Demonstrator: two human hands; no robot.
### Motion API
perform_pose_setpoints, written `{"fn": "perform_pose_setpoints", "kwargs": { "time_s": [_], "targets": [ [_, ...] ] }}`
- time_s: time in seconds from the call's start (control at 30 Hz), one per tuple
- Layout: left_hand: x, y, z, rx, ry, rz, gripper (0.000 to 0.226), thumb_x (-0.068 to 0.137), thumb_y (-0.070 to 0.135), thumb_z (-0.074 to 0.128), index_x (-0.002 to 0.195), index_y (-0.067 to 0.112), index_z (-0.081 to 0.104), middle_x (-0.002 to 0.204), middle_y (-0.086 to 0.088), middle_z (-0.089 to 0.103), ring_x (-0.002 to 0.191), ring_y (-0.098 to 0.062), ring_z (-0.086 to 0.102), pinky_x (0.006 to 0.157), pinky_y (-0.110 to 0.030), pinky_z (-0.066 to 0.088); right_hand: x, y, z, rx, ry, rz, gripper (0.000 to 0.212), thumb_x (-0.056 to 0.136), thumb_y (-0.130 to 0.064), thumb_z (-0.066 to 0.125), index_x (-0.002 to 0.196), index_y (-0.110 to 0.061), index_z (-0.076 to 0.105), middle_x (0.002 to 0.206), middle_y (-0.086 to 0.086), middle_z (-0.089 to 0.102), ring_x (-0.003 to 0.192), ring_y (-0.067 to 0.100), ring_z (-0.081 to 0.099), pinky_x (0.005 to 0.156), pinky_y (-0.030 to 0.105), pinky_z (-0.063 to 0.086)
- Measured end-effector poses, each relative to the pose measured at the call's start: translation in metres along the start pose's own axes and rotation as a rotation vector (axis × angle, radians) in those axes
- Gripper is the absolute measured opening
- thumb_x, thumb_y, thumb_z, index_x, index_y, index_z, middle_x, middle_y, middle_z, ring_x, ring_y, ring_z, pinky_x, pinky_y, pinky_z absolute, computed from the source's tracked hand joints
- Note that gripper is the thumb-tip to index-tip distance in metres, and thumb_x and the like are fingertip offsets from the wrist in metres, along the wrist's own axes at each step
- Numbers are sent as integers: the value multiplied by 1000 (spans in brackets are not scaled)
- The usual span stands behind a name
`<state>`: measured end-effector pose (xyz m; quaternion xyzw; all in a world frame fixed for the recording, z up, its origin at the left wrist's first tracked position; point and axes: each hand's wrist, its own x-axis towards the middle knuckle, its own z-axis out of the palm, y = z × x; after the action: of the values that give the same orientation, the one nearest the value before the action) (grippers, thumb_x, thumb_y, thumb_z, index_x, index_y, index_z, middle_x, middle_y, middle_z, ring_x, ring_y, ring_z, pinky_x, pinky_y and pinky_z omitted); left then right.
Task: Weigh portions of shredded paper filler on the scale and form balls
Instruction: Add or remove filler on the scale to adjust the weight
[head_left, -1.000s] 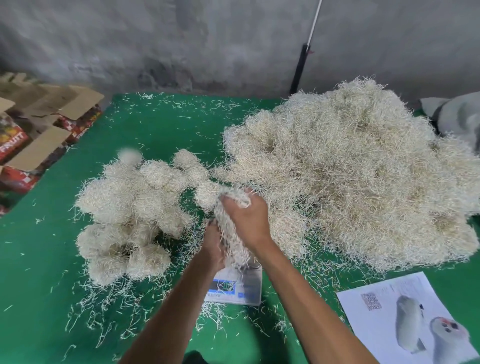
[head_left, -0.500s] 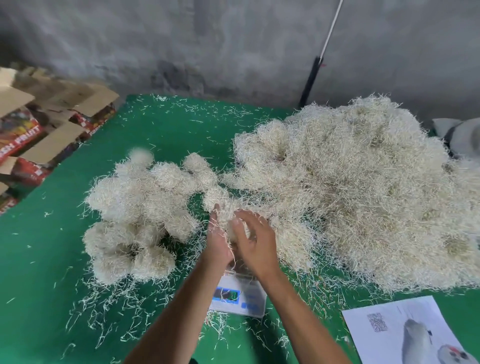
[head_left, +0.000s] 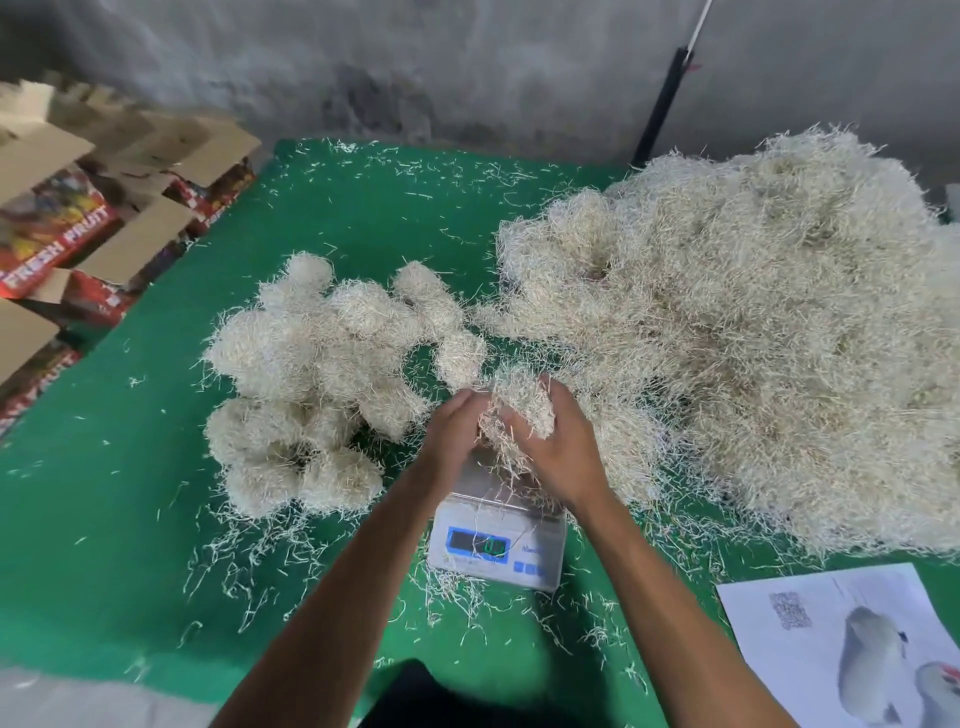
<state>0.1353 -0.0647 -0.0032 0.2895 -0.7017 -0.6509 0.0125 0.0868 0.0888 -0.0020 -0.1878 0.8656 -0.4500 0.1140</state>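
Observation:
A small white digital scale with a lit display sits on the green table cover. Just above its platform, my left hand and my right hand cup a loose clump of cream shredded paper between them, fingers curled round it. A large heap of the same shredded paper fills the right half of the table. Several formed balls lie clustered to the left of my hands.
Open cardboard fruit boxes stand off the table's left edge. A printed sheet with a bird picture lies at the front right. A dark pole leans on the grey wall behind. Stray paper strands litter the cover.
My hands dipped into the heap's edge beside the scale and now hold a fresh clump together over the scale platform. The camera has moved closer.

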Motion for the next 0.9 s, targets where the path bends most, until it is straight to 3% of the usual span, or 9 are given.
{"fn": "perform_pose_setpoints", "kwargs": {
  "time_s": [0.07,0.1,0.23,0.37,0.43,0.57,0.67,0.73,0.9],
  "targets": [
    [1,-11,-13,171,156,94,38,100,22,59,135,9,58,83,4,64,55,0,50,46,-10,42,0,9,-1,-131,-112,-17,100,82,-93,47,159,-31,32,167,1,33,149,22,37,120,50,34],
    [-1,-18,-19,195,210,102,36,98,21,60,133,11,60,79,10,61,51,-1,47,40,-11,39,0,16,-3,-196,-169,-29,99,81,-94,44,158,-33,34,166,1,34,148,25,39,119,54,36],
    [-6,-38,-26,181,330,68,30,97,18,58,126,12,65,99,5,63,74,-2,59,49,-4,40,-7,39,-11,-49,-44,51,88,85,-92,39,150,-33,45,160,0,43,135,26,54,105,48,48],
    [-13,-42,-24,207,270,163,21,101,12,51,83,20,58,66,5,47,59,-5,42,59,-20,40,-12,47,-16,-24,12,62,93,85,-94,35,153,-30,43,162,-3,42,139,22,50,109,48,44],
    [-15,-42,-23,207,256,184,29,100,13,53,76,29,52,70,9,48,63,-1,43,60,-14,40,-16,51,-17,-29,0,49,93,86,-93,37,155,-31,41,162,-5,41,141,16,45,108,42,39],
    [-19,-40,-23,221,261,213,32,100,19,55,73,37,51,73,14,51,66,7,44,56,-3,41,-24,55,-18,-18,-21,54,96,82,-95,42,156,-34,37,161,-8,42,133,4,39,105,38,35],
    [-19,-45,-26,197,244,203,30,100,24,54,70,24,54,65,7,49,55,0,41,50,-17,39,-27,56,-16,-30,-21,69,95,82,-94,44,155,-36,36,160,-9,42,132,3,39,106,39,37],
    [-20,-46,-27,142,220,180,23,101,27,54,80,18,55,73,-6,53,64,-12,46,59,-27,40,-31,58,-14,-49,-19,73,92,83,-93,46,155,-38,35,160,-12,40,132,1,38,104,37,36],
    [-20,-49,-28,137,249,151,26,101,32,54,76,36,48,78,-6,59,70,-15,53,59,-24,46,-38,63,-13,-62,-18,74,91,84,-92,47,157,-40,30,163,-11,36,134,1,36,106,36,33]
  ]
}}
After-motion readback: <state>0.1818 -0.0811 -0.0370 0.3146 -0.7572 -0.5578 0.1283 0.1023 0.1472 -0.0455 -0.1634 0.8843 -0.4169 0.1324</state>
